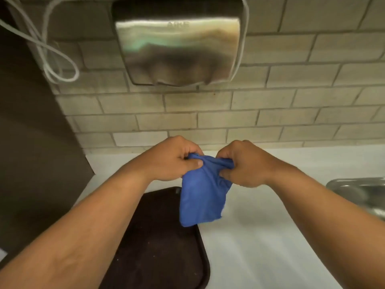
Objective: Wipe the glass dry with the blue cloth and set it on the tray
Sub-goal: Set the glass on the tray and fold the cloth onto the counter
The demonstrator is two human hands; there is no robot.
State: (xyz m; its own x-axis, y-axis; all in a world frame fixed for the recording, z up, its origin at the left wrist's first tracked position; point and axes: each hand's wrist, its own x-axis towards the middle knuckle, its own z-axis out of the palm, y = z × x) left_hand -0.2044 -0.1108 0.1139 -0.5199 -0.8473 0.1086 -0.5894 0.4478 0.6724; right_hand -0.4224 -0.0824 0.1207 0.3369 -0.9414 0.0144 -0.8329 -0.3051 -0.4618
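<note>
Left hand point(173, 161) fingers point(192, 162) clenched on the top edge of the blue cloth point(203, 195); right hand point(248, 165) fingers point(226, 174) clenched on the same bunched edge, hands close together. Cloth hangs down between them, above the surface point(270, 236), over the far right corner of the dark tray point(158, 247). Whether the glass sits inside the cloth, cannot tell. Metal sink point(362, 192) at the surface's right edge. Steel hand dryer point(177, 49) on the brick wall point(291, 101).

The blue cloth point(201, 197) hangs bunched at its top edge, its lower part drooping over the tray's right far corner. The tray point(158, 247), dark brown, lies flat near left.
</note>
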